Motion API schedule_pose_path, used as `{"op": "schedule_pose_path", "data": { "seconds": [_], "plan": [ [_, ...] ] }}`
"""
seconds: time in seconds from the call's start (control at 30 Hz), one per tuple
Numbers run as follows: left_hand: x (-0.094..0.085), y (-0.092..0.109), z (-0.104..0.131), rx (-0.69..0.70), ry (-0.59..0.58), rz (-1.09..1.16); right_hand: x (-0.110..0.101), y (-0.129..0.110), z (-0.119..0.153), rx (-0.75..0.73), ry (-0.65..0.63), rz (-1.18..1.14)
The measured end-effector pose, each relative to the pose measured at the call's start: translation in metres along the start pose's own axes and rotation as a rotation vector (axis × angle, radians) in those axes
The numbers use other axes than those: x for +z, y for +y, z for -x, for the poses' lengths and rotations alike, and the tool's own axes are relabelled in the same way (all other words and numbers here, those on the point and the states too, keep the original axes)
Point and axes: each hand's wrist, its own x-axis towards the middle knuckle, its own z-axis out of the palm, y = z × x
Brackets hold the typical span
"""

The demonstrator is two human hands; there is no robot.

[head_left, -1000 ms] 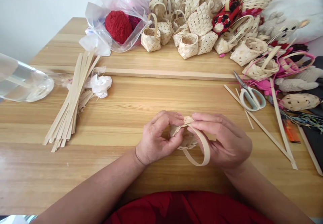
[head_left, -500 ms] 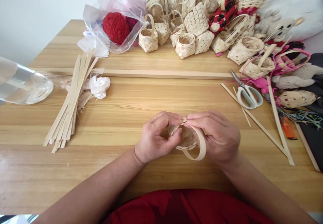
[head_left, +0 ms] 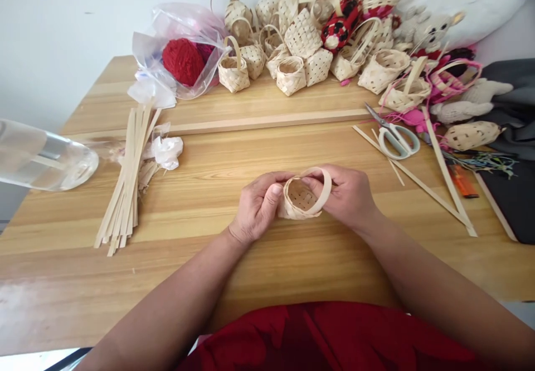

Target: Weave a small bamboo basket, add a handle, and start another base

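A small woven basket [head_left: 297, 206] of pale flat strips is held between my hands above the table, its open mouth tilted up toward me. A curved handle [head_left: 325, 188] of the same strip arches over its right side. My left hand [head_left: 259, 199] is closed on the left wall, thumb at the rim and fingers behind. My right hand [head_left: 349, 193] grips the right side near the handle; its fingertips are partly hidden behind the handle and the basket.
Pale strips [head_left: 127, 187] lie bundled at left beside a crumpled white plastic bag [head_left: 167, 151] and a clear bottle [head_left: 50, 156]. Scissors [head_left: 395, 137], loose strips [head_left: 434, 197] and an orange lighter [head_left: 463, 181] are at right. Several finished baskets [head_left: 291, 76] and red yarn [head_left: 183, 62] stand behind.
The basket has turned so its mouth and inside now show. My hands have shifted from pinching together at the far rim to holding its two sides. The camera view has shifted too.
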Motion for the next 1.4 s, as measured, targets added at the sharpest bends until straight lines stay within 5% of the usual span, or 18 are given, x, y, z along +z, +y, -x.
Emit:
{"op": "schedule_pose_path", "data": {
  "seconds": [0.2,0.47,0.7,1.4],
  "plan": [
    [0.002,-0.007,-0.003,0.167,-0.189,-0.105,-0.007,0.001,-0.003,0.025,0.028,0.035],
    [0.005,-0.011,-0.006,0.070,-0.252,0.003,-0.006,0.007,-0.006,0.003,0.050,-0.088],
    [0.005,-0.016,-0.003,-0.052,-0.249,0.138,-0.006,0.009,-0.009,-0.071,0.034,-0.007],
    [0.006,-0.020,-0.003,-0.003,-0.230,0.054,-0.005,0.013,-0.013,-0.095,0.003,0.002]
  ]
}}
